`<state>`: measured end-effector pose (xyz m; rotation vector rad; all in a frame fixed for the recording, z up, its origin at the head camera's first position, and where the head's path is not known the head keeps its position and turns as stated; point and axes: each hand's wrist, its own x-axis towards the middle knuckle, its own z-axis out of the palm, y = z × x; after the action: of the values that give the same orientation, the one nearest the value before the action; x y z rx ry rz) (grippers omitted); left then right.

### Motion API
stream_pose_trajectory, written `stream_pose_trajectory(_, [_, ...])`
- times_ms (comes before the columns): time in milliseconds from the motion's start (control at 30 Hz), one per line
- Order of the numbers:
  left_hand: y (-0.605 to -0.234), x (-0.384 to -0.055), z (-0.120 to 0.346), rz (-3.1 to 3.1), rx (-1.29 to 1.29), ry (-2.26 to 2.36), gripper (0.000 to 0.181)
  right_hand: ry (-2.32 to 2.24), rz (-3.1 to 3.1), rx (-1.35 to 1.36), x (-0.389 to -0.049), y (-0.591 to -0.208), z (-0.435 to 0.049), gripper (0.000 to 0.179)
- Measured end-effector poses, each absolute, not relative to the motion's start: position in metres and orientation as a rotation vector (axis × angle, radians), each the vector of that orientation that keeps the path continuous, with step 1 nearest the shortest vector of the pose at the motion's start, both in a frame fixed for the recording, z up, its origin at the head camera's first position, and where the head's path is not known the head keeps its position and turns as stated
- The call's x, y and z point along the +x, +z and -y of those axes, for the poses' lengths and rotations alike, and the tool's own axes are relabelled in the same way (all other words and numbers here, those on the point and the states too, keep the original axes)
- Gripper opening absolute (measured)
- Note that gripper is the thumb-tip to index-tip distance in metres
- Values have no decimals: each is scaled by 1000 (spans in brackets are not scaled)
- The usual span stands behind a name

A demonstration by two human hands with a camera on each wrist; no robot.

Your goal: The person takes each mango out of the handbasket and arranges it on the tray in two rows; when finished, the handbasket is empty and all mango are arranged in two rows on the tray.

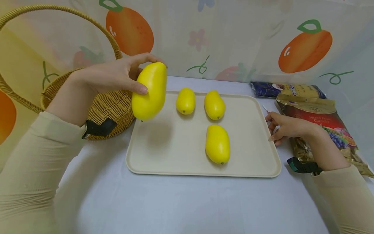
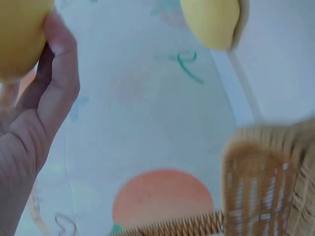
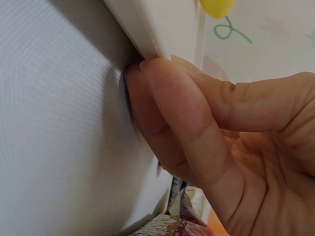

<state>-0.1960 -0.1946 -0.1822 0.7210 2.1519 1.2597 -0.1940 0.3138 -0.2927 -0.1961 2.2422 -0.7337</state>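
Observation:
My left hand (image 1: pixel 117 74) grips a yellow mango (image 1: pixel 150 92), thumb on the near side, and holds it up over the left end of the beige tray (image 1: pixel 184 165). In the left wrist view the same mango (image 2: pixel 19 39) fills the upper left corner, partly out of frame. Three more mangoes lie on the tray: one at back centre (image 1: pixel 185 101), one beside it (image 1: pixel 214 105) and one nearer the front (image 1: pixel 217 144). At the tray's right edge my right hand (image 1: pixel 287 128) pinches the rim (image 3: pixel 147 42) between thumb and fingers.
A wicker basket (image 1: pixel 117 113) with a tall hoop handle stands left of the tray, partly behind my left forearm. To the right lie a red and gold candy bag (image 1: pixel 309 112) and a blue and gold packet (image 1: pixel 292 90). A fruit-print cloth (image 1: pixel 228 39) hangs behind.

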Motion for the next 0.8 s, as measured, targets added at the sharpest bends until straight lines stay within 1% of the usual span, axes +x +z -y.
stream_pose_trajectory(367, [-188, -177, 147, -2156, 683, 1393, 63, -733, -2239, -194, -194, -292, -315, 73])
stream_pose_trajectory(800, [-203, -161, 109, -2042, 513, 1472, 66, -735, -2248, -194, -193, -292, -314, 72])
